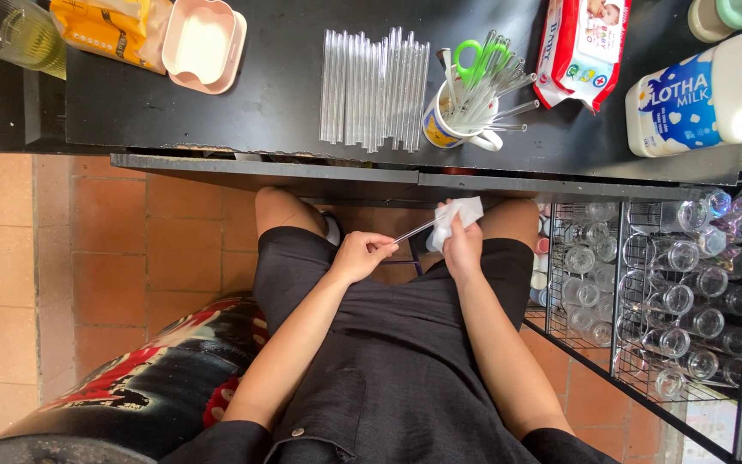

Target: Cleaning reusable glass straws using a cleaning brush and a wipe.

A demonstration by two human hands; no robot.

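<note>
My left hand (359,255) is pinching one end of the clear glass straw (414,229) (long axis slanting up-right) while my right hand (463,245) is gripping the white wipe (457,215) around its far end, above my lap.

Between the lap and the black table's (268,103) front edge there is an open gap, and both hands, the left hand (358,255) and the right hand (463,249), sit in it. Directly above, the row of clear straws (374,86) and the mug (453,129) full of straws and scissors block the table's middle. The bare table surface left of the row is free. On the right, the wire rack (689,283) with glasses closes the side; on the left, open tile floor (130,249) gives room.
</note>
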